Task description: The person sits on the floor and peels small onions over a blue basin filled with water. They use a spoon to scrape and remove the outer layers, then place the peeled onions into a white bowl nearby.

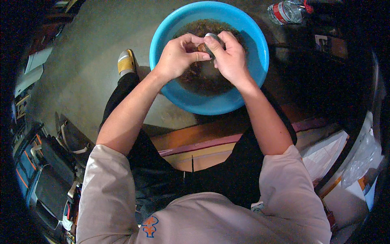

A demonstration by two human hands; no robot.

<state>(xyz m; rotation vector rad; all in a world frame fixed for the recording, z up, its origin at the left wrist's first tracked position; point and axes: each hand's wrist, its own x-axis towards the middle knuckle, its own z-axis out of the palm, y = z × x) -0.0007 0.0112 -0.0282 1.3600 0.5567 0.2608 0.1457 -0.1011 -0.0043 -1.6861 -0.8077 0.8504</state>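
Both of my hands are over a round blue plastic basin (161, 33) that holds murky water with dark bits in it. My right hand (231, 59) grips a dark grey, rounded object (217, 40) with a shiny pale edge, the thumb pressed on its near side. From the left, my left hand (179, 56) meets it, with thumb and fingers around a small orange-brown lump (201, 47). The lump touches the grey object. Whether the two are one piece cannot be made out, and my fingers hide much of both.
Beyond the basin on the right, a clear plastic bottle (286, 12) with a red label lies on the concrete floor (91, 52). My foot in a yellow slipper (126, 62) stands left of the basin. Black bags (58, 183) are at lower left, a clear plastic bag (361, 158) at right.
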